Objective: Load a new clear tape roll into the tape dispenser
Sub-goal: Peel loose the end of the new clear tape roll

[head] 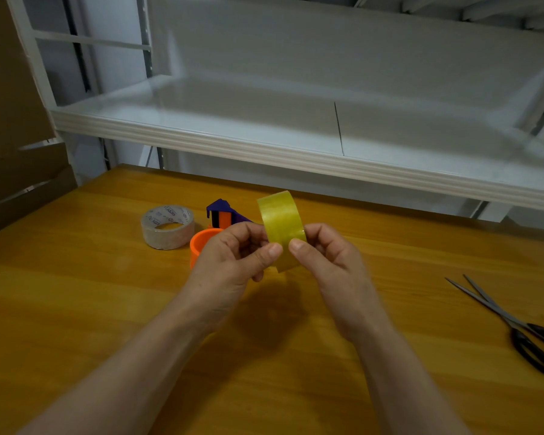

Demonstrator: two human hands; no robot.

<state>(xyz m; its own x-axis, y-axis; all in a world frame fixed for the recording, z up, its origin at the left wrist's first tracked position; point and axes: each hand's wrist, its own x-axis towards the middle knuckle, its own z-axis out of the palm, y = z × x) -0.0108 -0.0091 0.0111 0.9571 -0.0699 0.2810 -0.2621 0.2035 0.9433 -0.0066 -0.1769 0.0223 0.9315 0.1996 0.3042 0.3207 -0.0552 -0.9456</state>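
Tape roll (pixel 280 221): upright in mid-air, just before the tape dispenser (pixel 221 211).
Left hand (pixel 233 262): I see it pinching the lower band.
Right hand (pixel 330 262): pinching alongside, thumbs close.
Handling: light, rigid, slick, I judge — grip across the rims.

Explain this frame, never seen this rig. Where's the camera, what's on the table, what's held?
No robot here: a person's two bare hands, filmed by one wide-angle camera worn on the head, looking forward and down. The left hand and right hand both hold a yellowish clear tape roll above the wooden table; each grip is a thumb-and-finger pinch. Behind the left hand lies the purple-and-orange tape dispenser, left of it a second tape roll lying flat. At the right lie scissors. A white shelf stands behind.
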